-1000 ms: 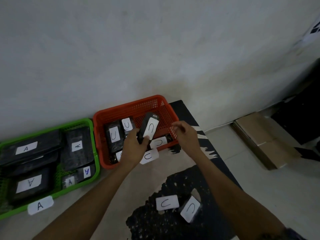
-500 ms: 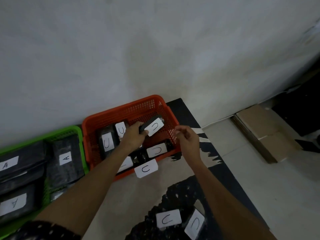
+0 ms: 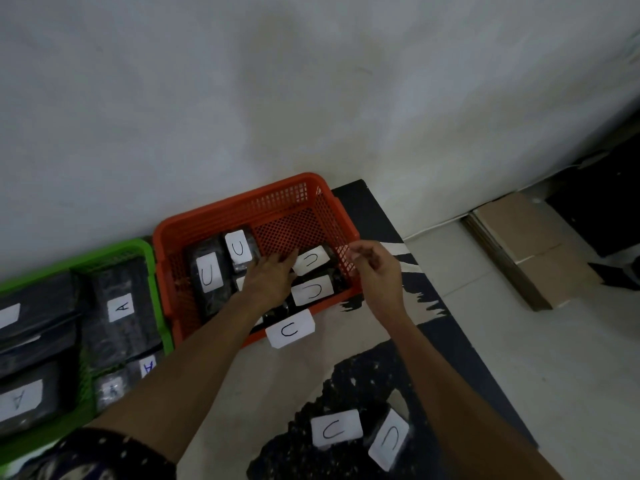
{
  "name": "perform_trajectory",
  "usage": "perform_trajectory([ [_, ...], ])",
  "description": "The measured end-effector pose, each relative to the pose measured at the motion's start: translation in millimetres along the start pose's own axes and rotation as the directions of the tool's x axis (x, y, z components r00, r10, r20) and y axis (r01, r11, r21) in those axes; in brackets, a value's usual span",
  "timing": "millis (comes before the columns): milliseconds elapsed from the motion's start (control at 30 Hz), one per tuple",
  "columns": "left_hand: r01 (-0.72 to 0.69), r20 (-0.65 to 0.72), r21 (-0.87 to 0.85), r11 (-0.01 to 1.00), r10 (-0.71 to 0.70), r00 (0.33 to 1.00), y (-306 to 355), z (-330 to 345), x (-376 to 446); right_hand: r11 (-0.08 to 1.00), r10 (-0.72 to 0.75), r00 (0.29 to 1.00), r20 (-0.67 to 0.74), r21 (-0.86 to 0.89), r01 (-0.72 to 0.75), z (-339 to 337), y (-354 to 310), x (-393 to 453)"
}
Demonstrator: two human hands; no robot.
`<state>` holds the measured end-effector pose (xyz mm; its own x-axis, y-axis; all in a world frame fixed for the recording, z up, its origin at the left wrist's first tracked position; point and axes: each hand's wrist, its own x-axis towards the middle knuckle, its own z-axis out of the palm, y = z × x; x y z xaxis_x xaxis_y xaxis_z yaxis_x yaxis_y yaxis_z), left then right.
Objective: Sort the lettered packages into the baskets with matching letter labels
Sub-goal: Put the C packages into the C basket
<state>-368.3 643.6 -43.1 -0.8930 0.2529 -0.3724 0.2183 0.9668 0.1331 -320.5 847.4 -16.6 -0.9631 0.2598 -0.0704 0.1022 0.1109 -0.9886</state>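
Pale wall backs my orange basket [image 3: 242,213]; left hand [image 3: 273,282], fingers flat, settles a U package [image 3: 311,260] inside to match its label; right hand [image 3: 375,271] hovers loosely curled, empty.

Orange basket [image 3: 221,220] perforated plastic, slight sheen. Green basket [image 3: 114,249] at 9 o'clock, same meshed plastic. Packages [image 3: 121,327] in crinkled glossy black film with matt white paper labels [image 3: 291,329]. Cardboard boxes [image 3: 530,251] at 3 o'clock, matt. Wall [image 3: 311,81] matt, rough plaster.
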Motion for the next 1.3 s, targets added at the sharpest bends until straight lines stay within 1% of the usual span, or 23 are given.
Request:
perform_trajectory([
  [67,-0.011,-0.004,0.003,1.000,0.011,1.000,0.8,-1.6,-5.4,0.999,-0.011,1.000,0.013,-0.051,0.012,0.4,0.0,-0.8],
  [100,-0.019,-0.035,-0.017,1.000,0.018,0.999,1.2,-2.4,-9.0,0.998,-0.012,1.000,0.021,-0.067,0.014,-0.1,-0.7,-1.0],
  [167,-0.072,-0.171,-0.100,0.992,0.054,0.984,2.3,-3.9,-19.5,0.999,-0.006,0.999,0.049,-0.038,0.008,-3.0,-4.2,-1.3],
  [267,-0.215,-0.406,-0.286,0.934,0.085,0.910,6.0,-4.9,-47.6,1.000,-0.015,0.992,0.125,0.013,0.014,-11.3,-10.3,-6.0],
  [333,-0.306,-0.518,-0.297,0.904,0.116,0.847,7.6,0.7,-70.3,0.997,-0.056,0.980,0.189,-0.036,0.064,-16.5,-10.0,-17.3],
  [367,-0.332,-0.541,-0.285,0.899,0.134,0.830,8.7,5.2,-82.0,0.992,-0.079,0.973,0.218,-0.074,0.097,-18.9,-8.2,-25.1],
  [500,-0.394,-0.546,-0.264,0.880,0.201,0.813,17.8,26.0,-125.1,0.946,-0.156,0.948,0.279,-0.232,0.224,-34.7,2.9,-63.1],
  [533,-0.405,-0.550,-0.267,0.874,0.207,0.809,20.7,30.8,-134.8,0.928,-0.150,0.940,0.308,-0.284,0.241,-41.4,6.9,-71.8],
  [567,-0.412,-0.554,-0.261,0.873,0.214,0.805,23.4,35.6,-144.0,0.905,-0.113,0.928,0.355,-0.350,0.244,-49.5,10.9,-80.4],
  [600,-0.415,-0.554,-0.246,0.876,0.224,0.802,26.5,40.2,-152.6,0.873,-0.044,0.906,0.420,-0.425,0.239,-58.0,15.6,-89.0],
  [633,-0.418,-0.551,-0.229,0.879,0.237,0.800,29.8,44.7,-161.2,0.836,0.045,0.870,0.490,-0.495,0.236,-67.4,21.2,-97.5],
  [700,-0.431,-0.545,-0.200,0.880,0.266,0.795,37.8,54.5,-177.0,0.766,0.224,0.774,0.593,-0.598,0.237,-87.3,33.8,-113.8],
  [767,-0.460,-0.550,-0.187,0.868,0.295,0.781,47.7,64.7,-191.0,0.705,0.368,0.680,0.634,-0.667,0.240,-103.3,44.0,-129.2],
  [800,-0.475,-0.554,-0.186,0.860,0.308,0.773,53.4,70.7,-197.1,0.684,0.407,0.651,0.641,-0.686,0.248,-108.5,47.7,-136.4],
  [833,-0.485,-0.552,-0.180,0.856,0.320,0.770,58.7,77.4,-202.2,0.673,0.421,0.640,0.643,-0.694,0.255,-111.7,50.6,-142.8],
  [867,-0.485,-0.543,-0.168,0.858,0.330,0.772,63.2,83.1,-206.1,0.669,0.426,0.641,0.639,-0.699,0.252,-113.7,53.0,-148.9],
  [900,-0.470,-0.517,-0.161,0.868,0.331,0.789,67.0,88.7,-209.2,0.662,0.430,0.648,0.629,-0.707,0.246,-114.3,54.9,-154.2],
  [933,-0.434,-0.456,-0.171,0.885,0.320,0.831,70.1,93.9,-211.5,0.648,0.435,0.657,0.616,-0.721,0.246,-113.8,56.5,-159.3],
  [1000,-0.321,-0.276,-0.187,0.929,0.264,0.924,72.9,104.9,-213.8,0.620,0.428,0.687,0.588,-0.744,0.250,-111.8,58.4,-167.7],
  [1033,-0.271,-0.190,-0.173,0.947,0.238,0.953,72.4,111.5,-214.3,0.616,0.416,0.705,0.574,-0.748,0.246,-110.7,59.2,-170.7],
  [1100,-0.217,-0.092,-0.125,0.968,0.206,0.974,70.8,120.2,-215.3,0.617,0.391,0.735,0.554,-0.750,0.237,-109.4,60.0,-175.1],
  [1200,-0.162,-0.051,-0.123,0.979,0.157,0.986,70.8,124.2,-215.6,0.639,0.377,0.764,0.524,-0.744,0.195,-109.8,61.2,-178.6],
  [1300,-0.119,-0.067,-0.154,0.981,0.110,0.992,69.8,124.3,-216.4,0.681,0.383,0.799,0.463,-0.726,0.094,-110.0,64.3,-179.6],
])
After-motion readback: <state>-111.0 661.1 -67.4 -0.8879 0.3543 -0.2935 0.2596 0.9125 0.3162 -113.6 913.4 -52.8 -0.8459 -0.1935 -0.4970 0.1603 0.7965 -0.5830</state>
